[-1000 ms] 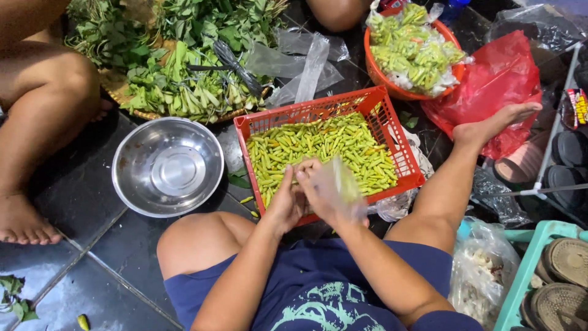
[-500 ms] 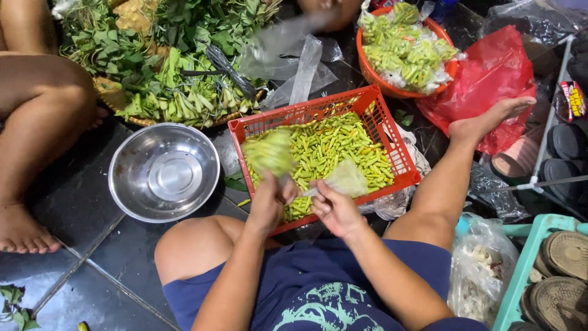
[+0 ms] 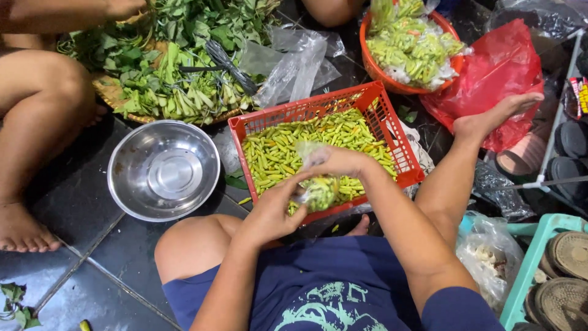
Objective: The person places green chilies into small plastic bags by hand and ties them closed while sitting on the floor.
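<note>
A small clear bag (image 3: pixel 318 191) of green chillies was gripped by both hands, left (image 3: pixel 272 211) and right (image 3: pixel 340 162), at frame centre above the red crate (image 3: pixel 392 132) of chillies. An empty steel bowl (image 3: pixel 163 170) sat just left; bare floor (image 3: pixel 67 202) lay beyond.

Steel bowl (image 3: pixel 163 170), leafy greens (image 3: pixel 165 67)
</note>
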